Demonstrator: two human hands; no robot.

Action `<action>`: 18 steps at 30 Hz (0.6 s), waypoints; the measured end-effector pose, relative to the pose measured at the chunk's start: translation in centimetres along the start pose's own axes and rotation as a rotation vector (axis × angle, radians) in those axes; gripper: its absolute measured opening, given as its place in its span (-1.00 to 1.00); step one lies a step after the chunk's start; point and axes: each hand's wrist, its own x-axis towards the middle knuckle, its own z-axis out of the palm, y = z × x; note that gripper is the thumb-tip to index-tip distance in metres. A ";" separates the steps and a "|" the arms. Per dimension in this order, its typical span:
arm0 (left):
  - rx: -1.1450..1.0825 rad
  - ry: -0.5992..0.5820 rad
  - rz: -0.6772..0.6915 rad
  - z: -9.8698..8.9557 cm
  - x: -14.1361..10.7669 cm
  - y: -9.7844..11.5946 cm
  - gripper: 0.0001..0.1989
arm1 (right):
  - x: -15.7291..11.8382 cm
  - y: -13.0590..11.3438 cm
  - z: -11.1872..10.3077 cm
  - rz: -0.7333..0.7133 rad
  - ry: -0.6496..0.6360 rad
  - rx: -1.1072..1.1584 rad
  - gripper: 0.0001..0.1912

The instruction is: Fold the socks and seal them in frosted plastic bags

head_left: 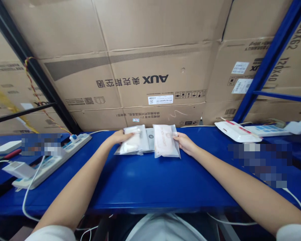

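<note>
Near the back of the blue table, my left hand [122, 136] grips a frosted plastic pouch [132, 144] with white contents, its thumb on top. My right hand [186, 143] pinches the right edge of another frosted pouch [166, 142], which has faint pinkish print on a pale insert. Between the two lies a greyish pouch [151, 139] with a small dark round mark, partly covered by the left pouch. What the pouches contain cannot be made out clearly.
A white power strip [72, 147] with a plugged-in charger [21, 170] and cables lies at the left. On the right are a white foam tray [237, 131] with a red-and-white stick and another power strip [268, 130]. Cardboard boxes [140, 63] wall the back, behind metal posts [268, 67].
</note>
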 end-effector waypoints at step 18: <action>-0.315 -0.190 0.075 6.4 -4.0 5.0 -0.21 | 0.2 -1.5 -2.1 -0.056 0.082 -0.374 -0.74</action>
